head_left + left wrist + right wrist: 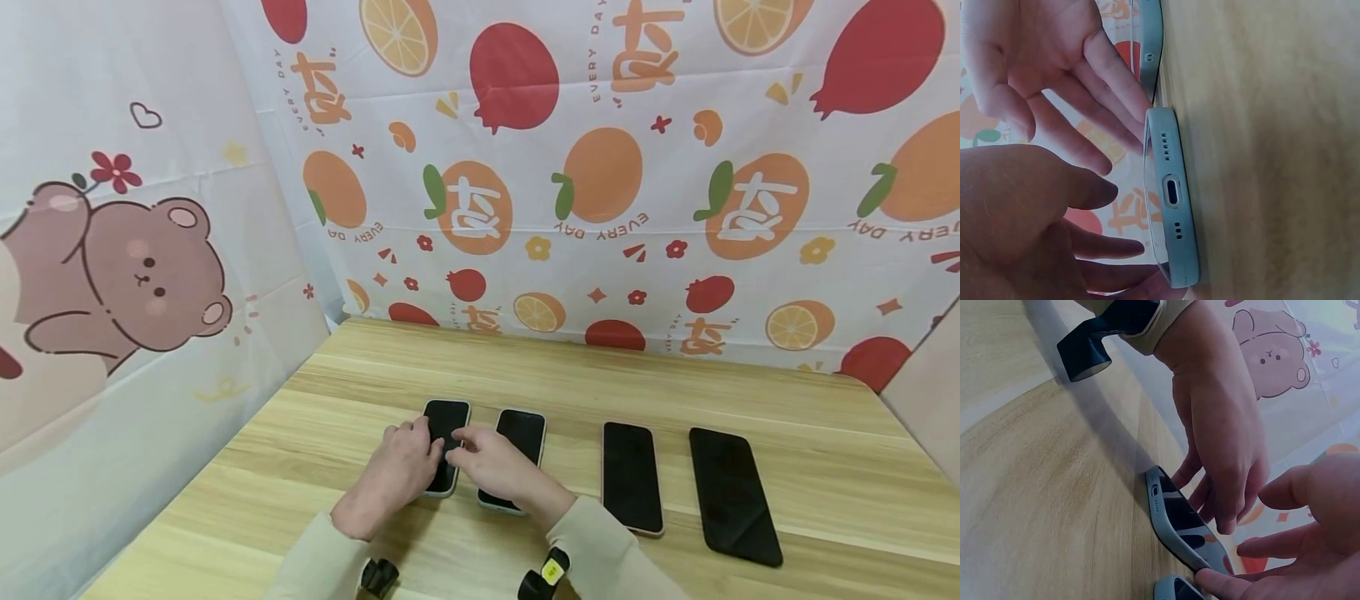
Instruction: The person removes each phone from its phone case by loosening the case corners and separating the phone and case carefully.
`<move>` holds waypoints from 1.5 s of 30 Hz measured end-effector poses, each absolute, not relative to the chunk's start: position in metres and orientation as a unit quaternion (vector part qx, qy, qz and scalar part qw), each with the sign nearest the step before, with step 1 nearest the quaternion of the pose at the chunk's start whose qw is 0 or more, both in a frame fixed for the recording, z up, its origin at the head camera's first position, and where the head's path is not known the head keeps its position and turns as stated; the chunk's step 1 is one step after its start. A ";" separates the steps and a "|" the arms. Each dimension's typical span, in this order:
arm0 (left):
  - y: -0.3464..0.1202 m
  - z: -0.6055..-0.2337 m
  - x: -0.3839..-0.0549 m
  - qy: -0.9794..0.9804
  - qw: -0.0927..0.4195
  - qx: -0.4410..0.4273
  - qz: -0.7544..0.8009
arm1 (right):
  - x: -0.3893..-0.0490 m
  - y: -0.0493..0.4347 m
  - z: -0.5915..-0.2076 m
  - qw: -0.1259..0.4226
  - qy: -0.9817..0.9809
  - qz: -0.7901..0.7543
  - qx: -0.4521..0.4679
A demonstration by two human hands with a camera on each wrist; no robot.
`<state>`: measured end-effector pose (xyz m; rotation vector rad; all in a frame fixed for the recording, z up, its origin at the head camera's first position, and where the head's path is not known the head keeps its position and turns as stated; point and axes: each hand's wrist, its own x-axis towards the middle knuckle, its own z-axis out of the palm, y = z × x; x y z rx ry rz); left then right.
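The leftmost smartphone point(448, 414) lies screen up on the wooden table, in a pale blue-green case point(1182, 250) whose charging port faces the wearer. My left hand point(401, 467) is at its left side, fingertips right at the edge and the thumb over the screen. From the other side my right hand point(491, 462) reaches across the second smartphone point(522, 429). In the right wrist view its lower fingers meet the right edge of the leftmost phone's case point(1175, 534), while its thumb and index finger stand apart above the dark screen. Neither hand grips anything.
Farther right lie a third phone point(632, 477) with a pinkish rim and a larger black phone point(735, 496), both with dark screens. The wooden table point(555, 367) ends at a fruit-print curtain point(600, 275) behind and a bear-print curtain point(165, 417) on the left.
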<state>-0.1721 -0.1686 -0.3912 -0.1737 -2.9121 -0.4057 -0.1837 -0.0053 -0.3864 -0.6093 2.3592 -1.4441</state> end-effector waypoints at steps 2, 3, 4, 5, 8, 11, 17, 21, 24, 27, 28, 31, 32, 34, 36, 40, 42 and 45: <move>-0.169 -0.392 -0.173 -0.984 0.096 -0.054 -0.143 | -0.183 -0.006 -0.386 0.158 0.820 -0.507 -0.211; -0.169 -0.391 -0.173 -0.984 0.092 -0.051 -0.147 | -0.184 -0.006 -0.386 0.158 0.819 -0.510 -0.211; -0.169 -0.391 -0.174 -0.984 0.087 -0.046 -0.152 | -0.184 -0.006 -0.386 0.160 0.816 -0.514 -0.210; -0.169 -0.391 -0.174 -0.983 0.082 -0.040 -0.156 | -0.184 -0.006 -0.386 0.161 0.814 -0.518 -0.209; -0.169 -0.390 -0.176 -0.984 0.071 -0.031 -0.163 | -0.184 -0.005 -0.386 0.165 0.805 -0.532 -0.205; -0.169 -0.391 -0.176 -0.983 0.075 -0.032 -0.166 | -0.185 -0.005 -0.386 0.168 0.800 -0.540 -0.200; -0.172 -0.392 -0.178 -0.972 0.136 -0.055 -0.185 | -0.185 -0.003 -0.386 0.170 0.791 -0.558 -0.184; -0.173 -0.393 -0.181 -0.953 0.203 -0.083 -0.209 | -0.186 0.000 -0.386 0.188 0.757 -0.603 -0.166; -0.174 -0.394 -0.182 -0.947 0.219 -0.095 -0.216 | -0.188 0.002 -0.387 0.214 0.716 -0.648 -0.149; -0.175 -0.393 -0.184 -0.950 0.200 -0.087 -0.225 | -0.190 0.004 -0.388 0.236 0.683 -0.677 -0.139; -0.175 -0.392 -0.184 -0.951 0.190 -0.083 -0.230 | -0.190 0.004 -0.388 0.240 0.675 -0.684 -0.137; -0.176 -0.389 -0.187 -0.953 0.157 -0.065 -0.249 | -0.190 0.005 -0.389 0.246 0.657 -0.700 -0.138; -0.176 -0.387 -0.188 -0.953 0.147 -0.060 -0.257 | -0.190 0.005 -0.389 0.246 0.651 -0.705 -0.138; -0.175 -0.382 -0.189 -0.952 0.127 -0.051 -0.273 | -0.189 0.005 -0.389 0.242 0.644 -0.713 -0.138; -0.174 -0.377 -0.191 -0.948 0.106 -0.049 -0.295 | -0.188 0.006 -0.388 0.238 0.642 -0.716 -0.136; -0.170 -0.369 -0.193 -0.939 0.080 -0.057 -0.331 | -0.188 0.011 -0.384 0.232 0.642 -0.720 -0.131; -0.169 -0.367 -0.194 -0.936 0.073 -0.057 -0.340 | -0.189 0.014 -0.382 0.230 0.642 -0.720 -0.130; -0.168 -0.365 -0.193 -0.933 0.063 -0.044 -0.353 | -0.191 0.017 -0.379 0.224 0.643 -0.721 -0.130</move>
